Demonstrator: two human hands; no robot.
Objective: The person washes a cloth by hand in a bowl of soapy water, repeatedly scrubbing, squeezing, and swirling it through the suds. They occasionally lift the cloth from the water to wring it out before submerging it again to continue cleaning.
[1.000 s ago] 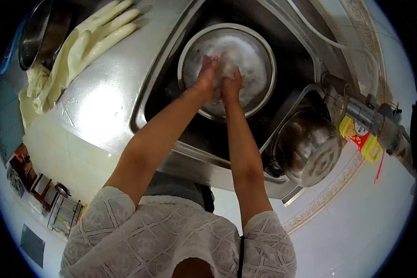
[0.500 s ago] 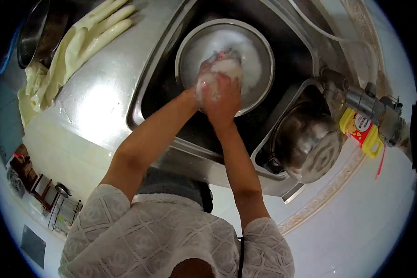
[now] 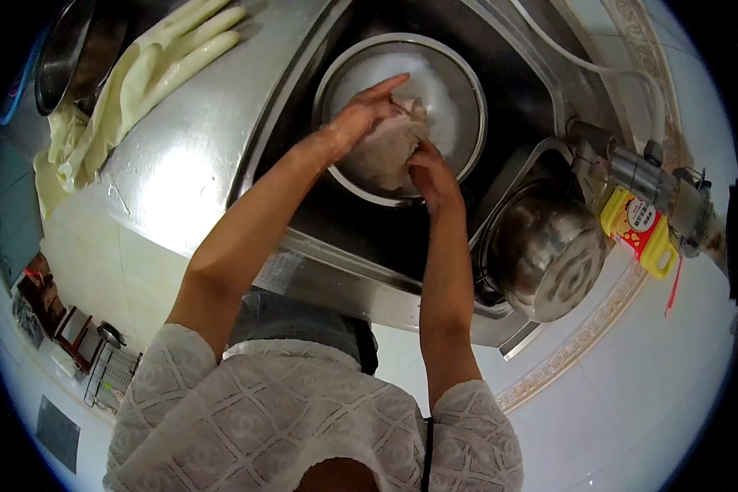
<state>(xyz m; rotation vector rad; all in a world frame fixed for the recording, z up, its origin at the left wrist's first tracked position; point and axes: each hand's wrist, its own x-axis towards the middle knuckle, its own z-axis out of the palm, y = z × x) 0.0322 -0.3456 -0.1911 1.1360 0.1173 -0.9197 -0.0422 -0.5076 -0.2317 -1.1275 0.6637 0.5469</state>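
Observation:
A round metal basin [image 3: 473, 82] with whitish, sudsy water stands in the dark sink. Over it, a wet, pale cloth [image 3: 389, 148] hangs between my two hands. My left hand [image 3: 365, 113] is at the cloth's upper left, with the index finger stretched out and the other fingers against the fabric. My right hand [image 3: 431, 170] pinches the cloth's right edge near the basin's lower right rim. Part of the cloth's lower end lies low in the basin.
Pale rubber gloves [image 3: 143, 86] lie on the metal counter [image 3: 172, 164] at left, beside dark pans [image 3: 61, 57]. At right are an upturned metal pot [image 3: 545, 254], a faucet [image 3: 644, 180] and a yellow-red bottle [image 3: 638, 230]. A hose [image 3: 582, 61] curves above.
My hands were pressed together around the bunched cloth; now they are apart, the left up and left, the right to the right. The cloth has opened out between them.

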